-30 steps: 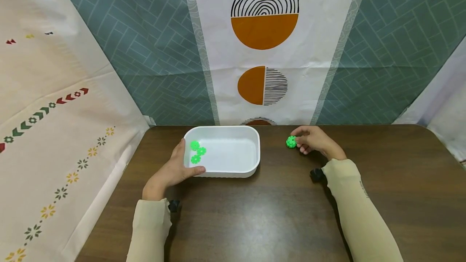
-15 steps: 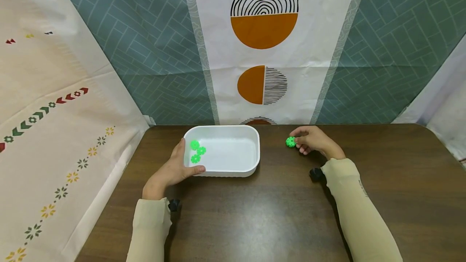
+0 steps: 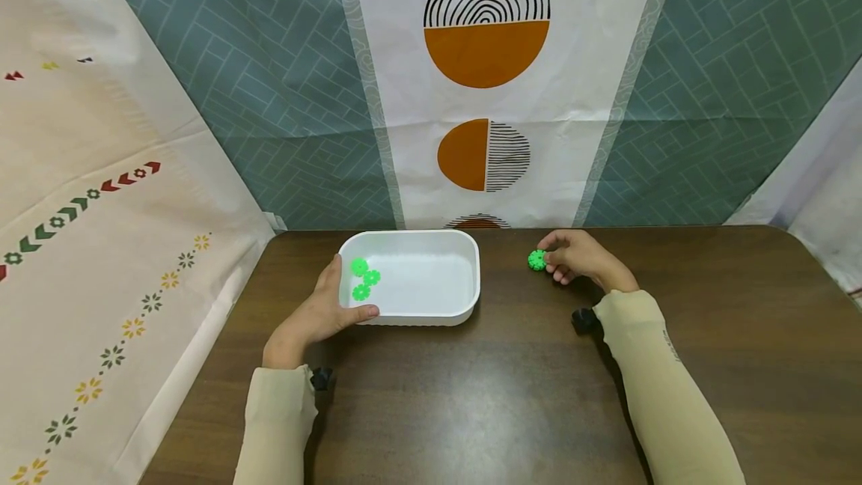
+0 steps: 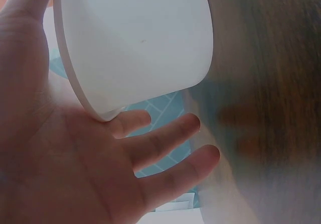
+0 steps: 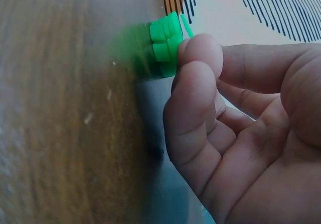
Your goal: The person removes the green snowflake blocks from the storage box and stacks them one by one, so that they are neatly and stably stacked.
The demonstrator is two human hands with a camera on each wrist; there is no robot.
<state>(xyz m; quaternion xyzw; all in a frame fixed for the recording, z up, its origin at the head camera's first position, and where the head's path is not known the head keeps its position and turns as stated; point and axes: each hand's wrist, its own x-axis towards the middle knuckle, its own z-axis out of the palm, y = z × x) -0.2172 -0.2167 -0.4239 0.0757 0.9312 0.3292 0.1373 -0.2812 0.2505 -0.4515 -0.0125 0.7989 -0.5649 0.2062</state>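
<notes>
A white rectangular tray (image 3: 420,313) stands at the back of the table with three flat green flower-shaped pieces (image 3: 372,278) at its left inside. At its left end is the left hand (image 3: 316,318), thumb over the front rim and fingers along the side; the left wrist view shows the tray (image 4: 135,43) against that palm (image 4: 65,153). To the right of the tray, a small stack of green pieces (image 3: 536,260) rests on the table. The right hand (image 3: 582,258) touches it, thumb and index tips together at the top piece (image 5: 185,25) in the right wrist view.
The brown wooden table (image 3: 444,395) spreads in front of the tray. Behind it hangs a teal and white patterned cloth (image 3: 303,171), and an embroidered cream cloth (image 3: 155,245) slopes along the left side. Dark wrist straps lie at both cuffs.
The whole head view has shifted very slightly. Both hands, the tray and the green stack keep about the same places relative to one another.
</notes>
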